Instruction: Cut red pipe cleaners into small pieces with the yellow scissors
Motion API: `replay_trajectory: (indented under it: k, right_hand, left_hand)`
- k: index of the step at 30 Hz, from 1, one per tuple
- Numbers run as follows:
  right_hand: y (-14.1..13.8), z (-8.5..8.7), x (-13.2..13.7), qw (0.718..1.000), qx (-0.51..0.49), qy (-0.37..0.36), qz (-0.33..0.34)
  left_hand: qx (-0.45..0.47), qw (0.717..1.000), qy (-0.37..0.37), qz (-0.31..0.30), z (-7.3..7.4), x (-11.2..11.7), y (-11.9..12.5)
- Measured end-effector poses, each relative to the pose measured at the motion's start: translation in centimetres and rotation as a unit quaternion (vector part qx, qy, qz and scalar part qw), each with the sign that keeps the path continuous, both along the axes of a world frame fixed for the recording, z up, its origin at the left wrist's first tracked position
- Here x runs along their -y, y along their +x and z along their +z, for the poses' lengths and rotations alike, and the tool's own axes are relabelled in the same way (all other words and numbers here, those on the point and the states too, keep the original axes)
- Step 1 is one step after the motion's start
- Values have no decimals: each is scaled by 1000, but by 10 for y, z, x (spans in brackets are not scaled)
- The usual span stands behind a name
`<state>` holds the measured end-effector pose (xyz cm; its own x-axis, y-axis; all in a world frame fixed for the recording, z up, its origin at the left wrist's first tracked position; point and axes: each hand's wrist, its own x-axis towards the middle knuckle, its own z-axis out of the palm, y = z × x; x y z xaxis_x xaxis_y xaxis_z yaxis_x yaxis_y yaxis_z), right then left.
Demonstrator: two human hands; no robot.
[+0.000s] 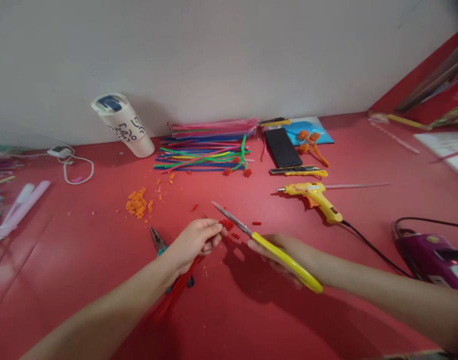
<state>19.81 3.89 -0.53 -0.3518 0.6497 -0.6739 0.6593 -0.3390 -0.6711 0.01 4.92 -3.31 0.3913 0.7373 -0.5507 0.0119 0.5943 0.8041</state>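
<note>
My left hand (199,241) pinches a bundle of red pipe cleaners (181,284), whose tips show past the fingertips while the long ends trail down toward me. In my right hand (279,255) are yellow-handled scissors (285,260), with the blades beside those red tips. Whether the blades touch the tips I cannot tell. Short red clippings (256,223) lie on the red table around the blades. Pliers (159,241) with teal handles lie partly hidden beneath my left hand and wrist. A heap of orange clippings (137,203) lies to the left.
Behind are a white tumbler (126,125), a pile of colored pipe cleaners (206,150), a black phone (282,147) and a cutter knife (298,171). A yellow glue gun (313,195) lies at right, its cord running near my right forearm. A purple device (433,257) stands far right.
</note>
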Motion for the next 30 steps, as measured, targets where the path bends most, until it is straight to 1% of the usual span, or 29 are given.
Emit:
replay_trajectory:
  k: [2,4,7,9,12,15,19,24,30]
  right_hand:
    - [0,5,-7,1000,0,21,0]
    - [-2,6,-12,998,-11,56,7]
    - [-8,1,-13,992,-56,110,31]
    - [-13,-5,-11,990,-69,119,28]
    - [-17,-11,-6,989,-56,134,34]
    - [-18,-11,-3,980,-41,180,67]
    - [-15,-10,-2,968,-38,235,86]
    - [-12,-7,3,966,-54,234,96]
    - [-11,-2,6,980,-51,179,74]
  left_hand:
    - [-19,1000,17,-17,6,4,5]
    - [-32,998,25,-42,12,7,10]
    - [-40,996,41,-69,19,13,17]
    - [-37,994,55,-83,22,16,20]
    - [-21,994,55,-94,24,20,20]
    - [-6,996,39,-86,24,24,20]
    - [-32,995,38,-85,21,28,23]
    - [-54,991,52,-115,21,32,24]
    - [-64,992,28,-101,28,34,20]
